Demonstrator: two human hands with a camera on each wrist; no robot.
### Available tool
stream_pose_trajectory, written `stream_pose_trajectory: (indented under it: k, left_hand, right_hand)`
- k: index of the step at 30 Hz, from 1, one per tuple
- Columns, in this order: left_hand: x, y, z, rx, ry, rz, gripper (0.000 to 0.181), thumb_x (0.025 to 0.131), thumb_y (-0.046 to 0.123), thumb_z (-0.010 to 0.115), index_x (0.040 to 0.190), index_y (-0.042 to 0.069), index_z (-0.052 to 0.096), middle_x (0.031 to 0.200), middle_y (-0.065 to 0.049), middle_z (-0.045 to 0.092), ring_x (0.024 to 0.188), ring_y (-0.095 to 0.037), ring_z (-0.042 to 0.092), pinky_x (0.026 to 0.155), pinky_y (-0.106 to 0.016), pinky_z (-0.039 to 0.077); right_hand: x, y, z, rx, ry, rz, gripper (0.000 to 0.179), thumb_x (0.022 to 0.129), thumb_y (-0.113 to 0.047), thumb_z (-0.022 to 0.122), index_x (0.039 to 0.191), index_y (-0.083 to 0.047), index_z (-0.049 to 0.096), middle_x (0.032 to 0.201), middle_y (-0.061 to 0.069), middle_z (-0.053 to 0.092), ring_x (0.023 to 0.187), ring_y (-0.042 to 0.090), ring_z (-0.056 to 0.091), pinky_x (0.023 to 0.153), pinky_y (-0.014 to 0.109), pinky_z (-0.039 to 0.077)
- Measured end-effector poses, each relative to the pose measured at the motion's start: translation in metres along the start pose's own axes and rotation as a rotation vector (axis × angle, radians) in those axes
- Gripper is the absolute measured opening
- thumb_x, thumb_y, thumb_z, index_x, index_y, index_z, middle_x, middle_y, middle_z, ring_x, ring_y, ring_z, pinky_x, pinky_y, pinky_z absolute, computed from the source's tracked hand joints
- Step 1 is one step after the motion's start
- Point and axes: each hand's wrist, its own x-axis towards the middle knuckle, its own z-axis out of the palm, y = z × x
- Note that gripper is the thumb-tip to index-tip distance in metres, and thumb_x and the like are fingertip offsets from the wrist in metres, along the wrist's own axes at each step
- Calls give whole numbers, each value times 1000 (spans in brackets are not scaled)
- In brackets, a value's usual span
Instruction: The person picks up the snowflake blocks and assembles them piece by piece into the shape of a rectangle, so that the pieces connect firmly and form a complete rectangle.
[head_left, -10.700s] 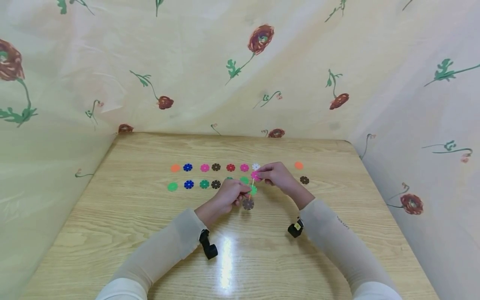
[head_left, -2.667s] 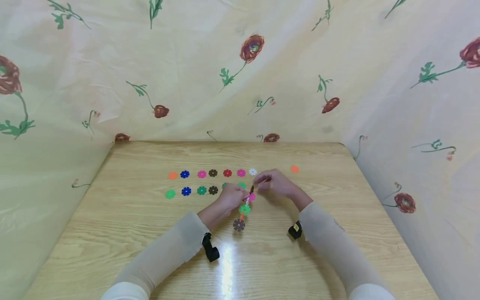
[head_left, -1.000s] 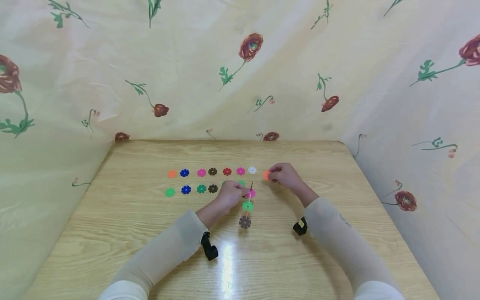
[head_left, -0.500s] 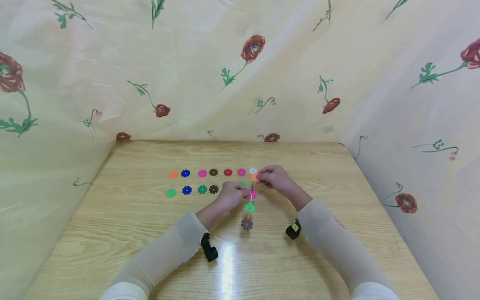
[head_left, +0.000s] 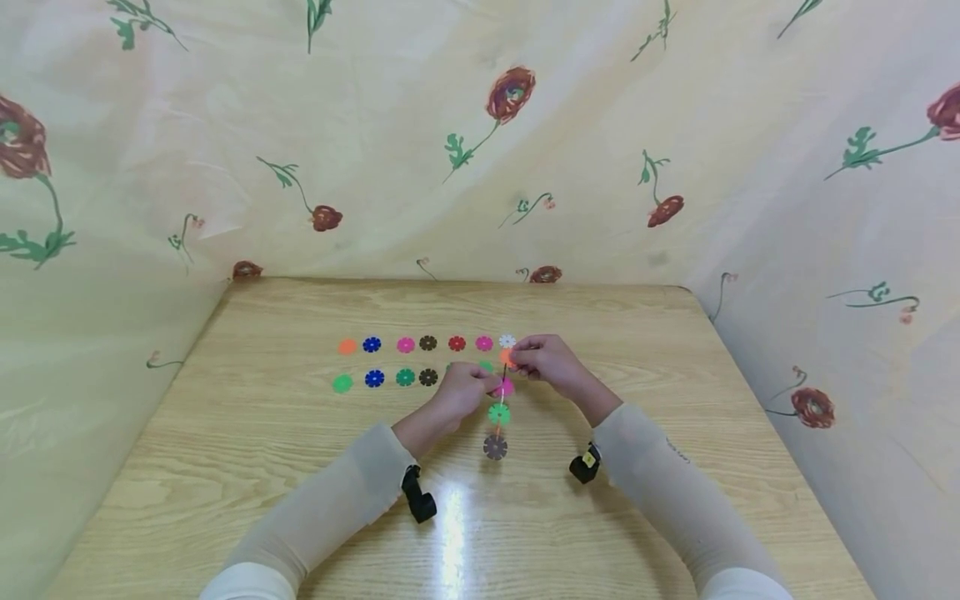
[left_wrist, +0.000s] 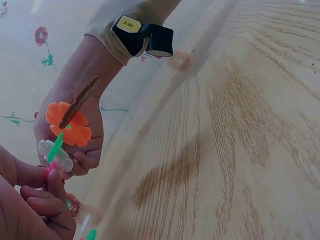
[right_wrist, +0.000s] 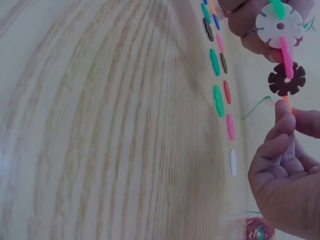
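Above the table hangs a chain of slotted plastic snowflake discs set crosswise into each other. Its lower end is a brown disc [head_left: 495, 447], with a green disc [head_left: 498, 413] higher up. My left hand [head_left: 459, 393] pinches the pink disc [head_left: 507, 387] between thumb and finger. Beyond the pink one a dark brown disc [right_wrist: 287, 79] stands out from the chain, beside a white disc [right_wrist: 279, 26]. My right hand [head_left: 553, 363] pinches an orange disc [head_left: 507, 357], its edge against the brown one. How deep their slots sit together I cannot tell.
Two rows of loose discs lie left of the hands on the wooden table [head_left: 300, 467], including an orange disc [head_left: 347, 346], a blue disc [head_left: 374, 378] and a red disc [head_left: 457, 342]. A white disc [head_left: 507, 341] lies just behind the right fingers. Flowered cloth [head_left: 375, 167] walls the back and sides.
A brown disc from the right side of the table has joined the chain. Since then my right hand has picked up the orange disc there and carried it left to the chain's upper end.
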Motion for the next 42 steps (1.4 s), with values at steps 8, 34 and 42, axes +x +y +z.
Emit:
stream_pose_trajectory:
  k: [8, 34, 42]
  left_hand:
    - [-1, 0, 2, 14, 25, 15, 17, 96, 13, 68, 84, 3, 73, 92, -6, 67, 77, -17, 49, 61, -28, 36]
    - [3, -8, -2, 10, -34, -78, 12, 93, 7, 66, 92, -2, 73, 80, -5, 60, 62, -13, 46, 56, -23, 41]
    - [1, -7, -2, 37, -8, -49, 13, 93, 7, 65, 93, -3, 73, 84, -5, 62, 64, -13, 47, 58, -23, 42]
  right_hand:
    - [0, 1, 1, 31, -3, 17, 16, 97, -5, 63, 103, 9, 65, 77, 3, 66, 67, 13, 57, 61, 25, 51]
    - [-22, -27, 11, -57, 1, 12, 21, 97, -1, 60, 106, 16, 66, 76, 6, 66, 67, 15, 59, 61, 28, 51]
    - [-9, -10, 9, -74, -35, 46, 20, 99, -3, 59, 104, 15, 66, 77, 8, 65, 66, 16, 54, 60, 29, 47]
